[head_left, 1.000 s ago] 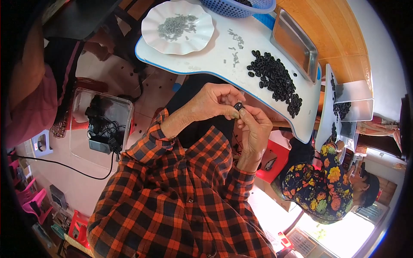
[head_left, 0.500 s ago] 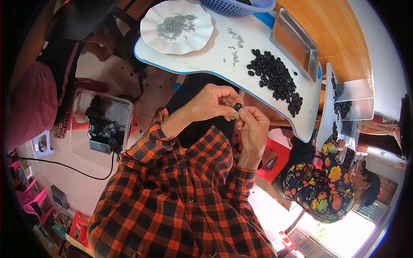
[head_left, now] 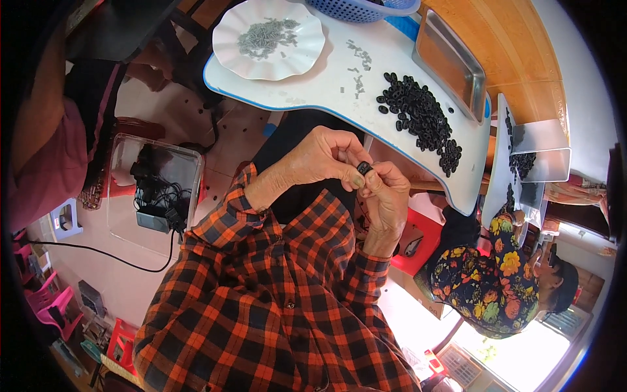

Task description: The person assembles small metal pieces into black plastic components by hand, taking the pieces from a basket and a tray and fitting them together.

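Between the fingertips of both hands is a small black oval piece (head_left: 364,168), held above my lap at the table's near edge. My left hand (head_left: 330,155) pinches it from the left, thumb and fingers closed. From the right, the thumb and fingers of my right hand (head_left: 386,193) close on the same piece. Whether a smaller part is also in the fingers is hidden. A heap of similar black oval pieces (head_left: 418,111) lies on the white table (head_left: 287,98). Small clear pieces (head_left: 268,38) fill the middle of a white scalloped plate (head_left: 228,55), and several more (head_left: 358,55) lie loose on the tabletop.
A metal tray (head_left: 480,91) and a blue basket (head_left: 366,14) stand along the table's far side. To the left, a clear bin (head_left: 117,219) with cables sits on the floor. Another person in a flowered top (head_left: 483,281) works at a second table on the right.
The black piece has turned a little in my fingertips and shows more of its face. My right hand has shifted slightly; both hands still grip the piece.
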Demonstrator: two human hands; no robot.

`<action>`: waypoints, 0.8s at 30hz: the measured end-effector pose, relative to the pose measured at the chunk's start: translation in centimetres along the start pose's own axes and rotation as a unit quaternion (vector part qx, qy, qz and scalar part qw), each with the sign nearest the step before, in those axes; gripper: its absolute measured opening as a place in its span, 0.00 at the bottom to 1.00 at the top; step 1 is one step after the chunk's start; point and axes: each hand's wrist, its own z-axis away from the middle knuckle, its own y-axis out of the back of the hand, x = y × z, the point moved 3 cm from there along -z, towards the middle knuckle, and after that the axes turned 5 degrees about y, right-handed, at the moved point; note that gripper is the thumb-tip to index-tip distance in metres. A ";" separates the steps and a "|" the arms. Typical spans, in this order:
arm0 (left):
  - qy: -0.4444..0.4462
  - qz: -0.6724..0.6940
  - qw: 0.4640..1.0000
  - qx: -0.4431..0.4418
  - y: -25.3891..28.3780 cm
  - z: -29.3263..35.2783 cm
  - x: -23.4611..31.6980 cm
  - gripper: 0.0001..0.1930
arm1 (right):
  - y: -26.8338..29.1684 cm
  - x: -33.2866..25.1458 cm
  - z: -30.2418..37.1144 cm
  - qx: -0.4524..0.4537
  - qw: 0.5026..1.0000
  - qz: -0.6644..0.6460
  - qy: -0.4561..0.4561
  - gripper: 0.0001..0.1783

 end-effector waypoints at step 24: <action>0.020 0.002 0.999 -0.040 -0.8 0.3 0.1 0.13 | 0.8 0.8 -0.3 -0.062 0.994 -0.049 -0.071 0.10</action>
